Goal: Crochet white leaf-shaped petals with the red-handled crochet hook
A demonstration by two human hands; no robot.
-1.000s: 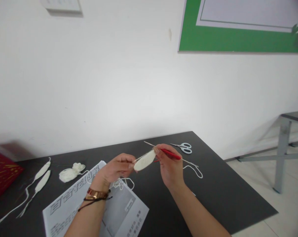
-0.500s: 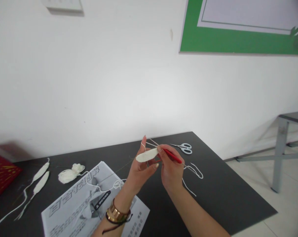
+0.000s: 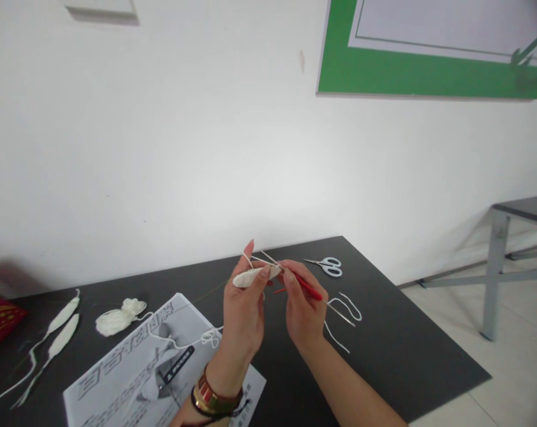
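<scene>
The thumb of the left hand (image 3: 245,317) presses down on a small, flat, white yarn piece shaped like a leaf (image 3: 246,279), with the fingers under it, mostly hidden. The pointing finger sticks up with white yarn looped around it. The right hand (image 3: 306,308) pinches a thin metal hook with a red handle (image 3: 310,289), its thumb and fingers pressed close together. The white piece is held up over the table, between the two hands, and its right end meets the right fingertips. The exact spot where hook and yarn meet is too small to make out. A thin red bit (image 3: 280,290) pokes out between the hands; what it is, one cannot tell. Near the right hand lie loose yarn ends (image 3: 355,308) and pale blue scissors (image 3: 332,267). Under the left arm, a white printed paper (image 3: 117,385) is partly covered and cut off below. Farther left sit a bundle of white yarn (image 3: 115,320), two more white leaf shapes with tails (image 3: 63,335), and a dark red thing (image 3: 2,317) cut off by the edge. All rest on a black table (image 3: 393,350).
</scene>
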